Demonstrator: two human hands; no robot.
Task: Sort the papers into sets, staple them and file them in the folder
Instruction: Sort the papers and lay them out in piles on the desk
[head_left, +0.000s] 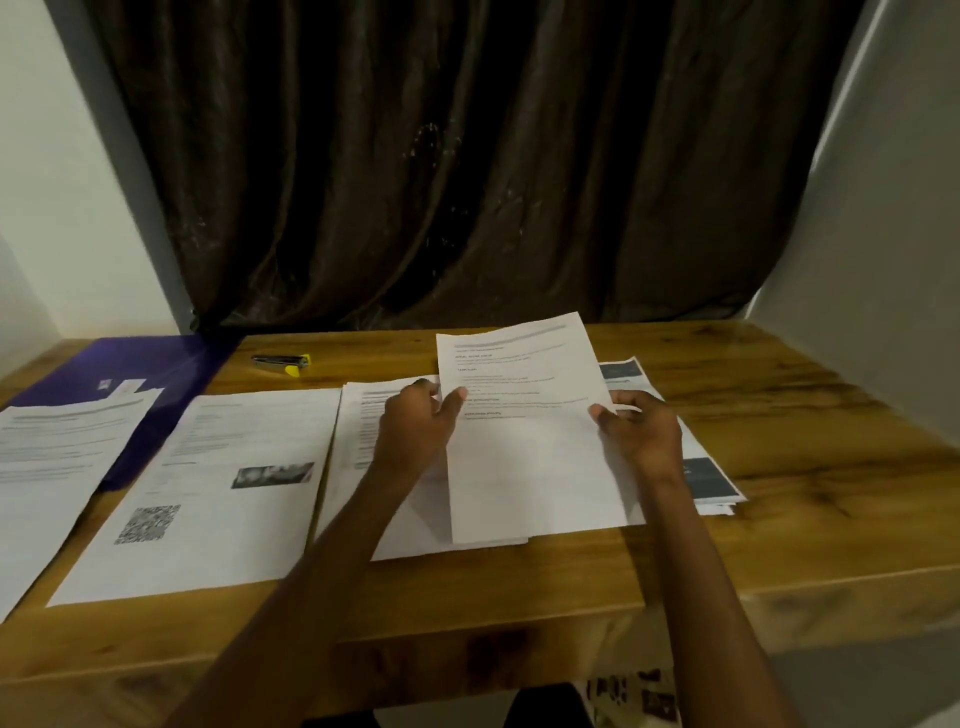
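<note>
A printed white sheet (530, 447) is lifted off the wooden table (519, 587). My left hand (418, 426) pinches its left edge and my right hand (641, 434) pinches its right edge. Under it lies a pile of white pages (363, 441), and a stack with dark blue panels (717, 478) lies to the right. A page with a photo and a QR code (208, 493) lies left of centre. Another text page (57, 457) lies at the far left, partly over the purple folder (156, 374). A stapler (280, 361) with yellow trim rests near the table's back edge.
A dark brown curtain (467, 156) hangs behind the table, with pale walls on both sides. Bare wood shows along the front edge and at the right end of the table.
</note>
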